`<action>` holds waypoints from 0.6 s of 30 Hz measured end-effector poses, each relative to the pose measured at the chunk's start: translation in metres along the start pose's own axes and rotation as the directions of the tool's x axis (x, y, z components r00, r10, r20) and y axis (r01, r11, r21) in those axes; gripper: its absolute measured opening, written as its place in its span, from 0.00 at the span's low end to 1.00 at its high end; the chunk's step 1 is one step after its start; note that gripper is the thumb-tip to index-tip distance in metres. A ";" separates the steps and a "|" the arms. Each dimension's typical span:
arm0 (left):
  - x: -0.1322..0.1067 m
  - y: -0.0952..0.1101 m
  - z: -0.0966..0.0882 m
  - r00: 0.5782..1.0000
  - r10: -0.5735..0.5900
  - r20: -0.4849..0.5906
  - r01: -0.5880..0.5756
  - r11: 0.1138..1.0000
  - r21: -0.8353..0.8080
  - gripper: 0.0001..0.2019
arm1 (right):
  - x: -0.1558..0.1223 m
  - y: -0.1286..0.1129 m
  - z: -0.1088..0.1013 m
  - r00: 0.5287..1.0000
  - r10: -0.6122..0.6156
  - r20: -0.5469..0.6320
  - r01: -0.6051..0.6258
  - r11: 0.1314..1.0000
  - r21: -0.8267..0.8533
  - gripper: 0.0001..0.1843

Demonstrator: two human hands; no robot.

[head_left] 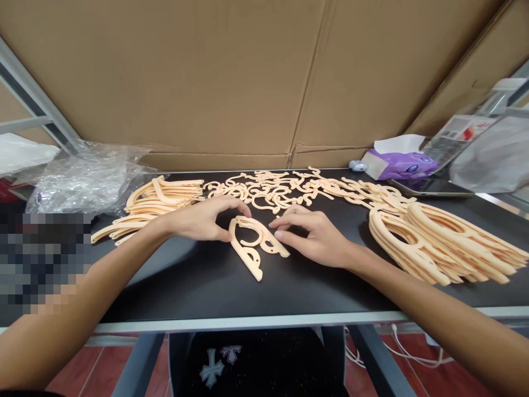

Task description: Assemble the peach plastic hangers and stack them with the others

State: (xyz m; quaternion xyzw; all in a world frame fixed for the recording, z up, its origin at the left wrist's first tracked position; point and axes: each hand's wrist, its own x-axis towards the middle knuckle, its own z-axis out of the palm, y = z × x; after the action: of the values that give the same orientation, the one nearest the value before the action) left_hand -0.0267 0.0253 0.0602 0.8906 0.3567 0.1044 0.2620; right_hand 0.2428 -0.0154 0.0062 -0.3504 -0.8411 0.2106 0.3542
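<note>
A cream plastic folding hanger (241, 249) lies on the black tabletop in front of me, its two arms spread into a narrow V. My left hand (202, 218) has its thumb and forefinger around the hanger's hinged top, gripping it from the left. My right hand (316, 236) is beside the right arm of the hanger, thumb and fingers slightly apart; whether the fingertips touch it is unclear. Beyond both hands lies a loose heap of cream hanger hooks (268, 190).
Loose hanger arms (165, 193) are piled at left, beside crumpled clear plastic (85, 176). Stacked cream hangers (438, 240) lie at right. A purple tissue pack (407, 164), a dark tablet (433, 188) and a clear bottle (467, 129) sit behind them. Cardboard (198, 77) walls the back.
</note>
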 end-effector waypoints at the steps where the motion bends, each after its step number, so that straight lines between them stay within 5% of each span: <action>1: 0.001 0.001 0.002 1.000 0.018 -0.008 -0.018 1.000 -0.008 0.18 | 0.000 0.000 0.001 1.000 -0.024 0.000 0.024 1.000 0.001 0.09; 8: 0.002 0.018 0.024 0.997 0.077 0.033 -0.078 0.996 0.037 0.15 | 0.000 0.000 0.003 0.979 -0.183 0.087 0.188 0.981 -0.049 0.09; 18: 0.003 0.018 0.019 0.992 0.110 0.068 -0.114 0.992 0.056 0.08 | 0.002 0.001 0.001 0.978 -0.189 0.084 0.194 0.979 -0.060 0.07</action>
State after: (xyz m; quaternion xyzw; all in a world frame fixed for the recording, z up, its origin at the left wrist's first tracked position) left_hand -0.0072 0.0094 0.0541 0.9196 0.3004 0.0794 0.2403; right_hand 0.2416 -0.0138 0.0060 -0.2711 -0.8907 0.1604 0.3277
